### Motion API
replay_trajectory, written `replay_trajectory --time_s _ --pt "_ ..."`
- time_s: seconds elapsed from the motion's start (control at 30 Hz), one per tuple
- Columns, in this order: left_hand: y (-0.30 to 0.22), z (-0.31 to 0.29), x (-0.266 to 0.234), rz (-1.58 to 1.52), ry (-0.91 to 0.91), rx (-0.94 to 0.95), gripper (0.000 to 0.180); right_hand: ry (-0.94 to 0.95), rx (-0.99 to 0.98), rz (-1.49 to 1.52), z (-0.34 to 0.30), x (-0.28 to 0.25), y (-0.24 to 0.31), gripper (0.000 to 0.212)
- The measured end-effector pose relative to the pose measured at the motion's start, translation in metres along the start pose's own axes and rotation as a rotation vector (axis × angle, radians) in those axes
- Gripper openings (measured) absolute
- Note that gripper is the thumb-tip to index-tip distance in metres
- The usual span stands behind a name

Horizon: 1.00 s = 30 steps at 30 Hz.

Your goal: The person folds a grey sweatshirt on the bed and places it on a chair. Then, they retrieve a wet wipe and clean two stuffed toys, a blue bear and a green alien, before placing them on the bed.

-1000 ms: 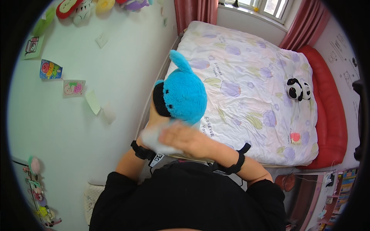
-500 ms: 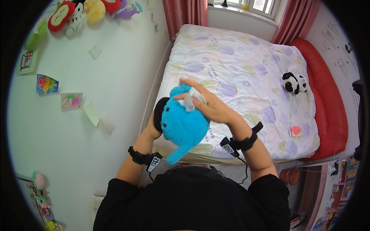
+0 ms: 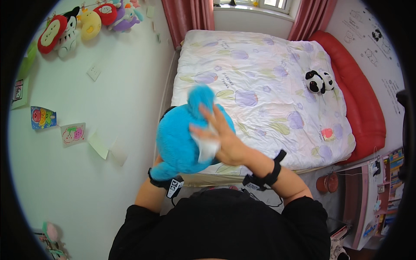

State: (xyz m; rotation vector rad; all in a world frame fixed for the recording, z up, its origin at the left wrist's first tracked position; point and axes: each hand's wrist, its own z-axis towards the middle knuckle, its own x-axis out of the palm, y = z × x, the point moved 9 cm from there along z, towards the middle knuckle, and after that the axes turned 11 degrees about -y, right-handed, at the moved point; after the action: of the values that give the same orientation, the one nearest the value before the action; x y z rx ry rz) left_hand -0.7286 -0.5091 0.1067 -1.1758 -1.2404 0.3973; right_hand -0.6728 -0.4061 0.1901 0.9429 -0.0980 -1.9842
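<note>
A round, fluffy blue plush toy (image 3: 175,136) is held up over the near left part of the bed. Most of my left hand (image 3: 158,160) is hidden behind the toy, which it holds from the far left side. My right hand (image 3: 229,145) lies on the toy's right side, its fingers partly spread. Between that palm and the fur is a crumpled white tissue (image 3: 208,149). One rounded blue stub of the toy sticks up past my fingers, and a bit of its black part shows at the upper left edge.
The bed (image 3: 268,130) has a white quilt with purple tulips. On it lie a panda plush (image 3: 315,81) and a small pink item (image 3: 328,134). A red headboard (image 3: 351,91) stands at right, a plant pot (image 3: 328,183) and pink shelf (image 3: 364,203) nearer. Plush toys (image 3: 91,25) hang along the left wall.
The toy has turned, so its face with eyes and black part no longer shows. My right hand and the tissue have moved down and slightly left across it. The whole view has shifted a little.
</note>
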Motion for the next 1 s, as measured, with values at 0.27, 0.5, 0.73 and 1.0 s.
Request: replay_trajectory --time_s 0.27,0.5,0.73,1.0 --pt "-0.013 0.036 -0.038 0.048 0.068 0.167 0.058 0.116 0.217 0.110 -0.063 0.002 -0.033 0.063" --pt "0.019 0.044 -0.007 -0.249 0.393 -0.014 0.059 -0.473 0.185 0.085 0.022 -0.067 -0.036 0.052" --pt "0.032 0.060 -0.023 -0.322 0.036 -0.125 0.069 0.278 0.175 -0.134 -0.051 0.031 0.001 0.065" --pt "0.046 0.058 0.019 -0.068 0.079 -0.088 0.082 -0.315 0.111 -0.210 -0.004 -0.078 -0.029 0.058"
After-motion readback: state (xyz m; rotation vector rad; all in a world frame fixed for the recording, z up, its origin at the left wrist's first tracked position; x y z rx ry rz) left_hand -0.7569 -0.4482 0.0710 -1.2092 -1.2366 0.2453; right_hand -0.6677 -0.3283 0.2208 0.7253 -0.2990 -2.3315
